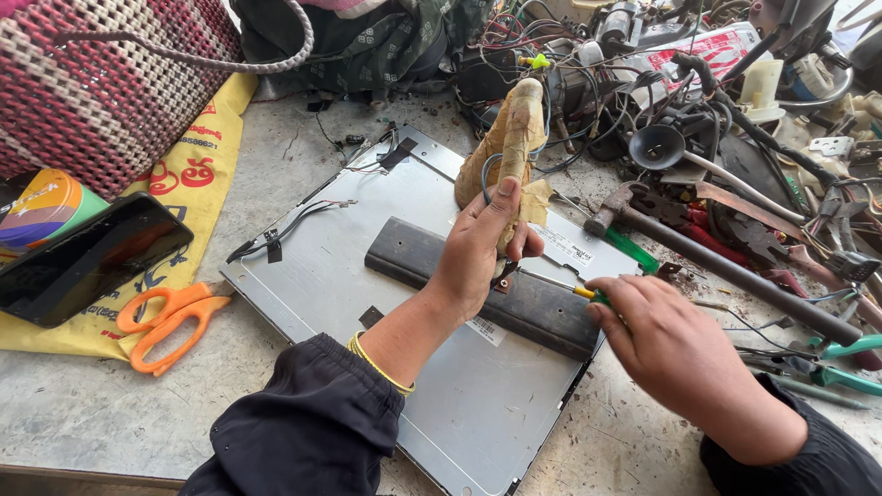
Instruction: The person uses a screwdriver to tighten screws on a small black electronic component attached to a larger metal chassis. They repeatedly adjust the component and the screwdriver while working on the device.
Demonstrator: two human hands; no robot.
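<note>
Two hands work over a flat grey metal panel (441,367) on the desk (110,404): the left hand (482,248) is wrapped around a tan taped bundle (514,138) (standing up), and the right hand (666,344) grips a small screwdriver (574,290) touching the dark strip (459,271).

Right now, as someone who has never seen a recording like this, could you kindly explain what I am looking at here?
This is one picture from a camera worn on a person's head, looking down at their own two bare hands. The left hand holds a tan cloth-wrapped object upright over a flat grey metal panel on a worn workbench. The right hand grips a screwdriver, its tip pointing toward the left hand. Nearby lie orange scissors, a dark phone, a hammer and tangled wires.
</note>
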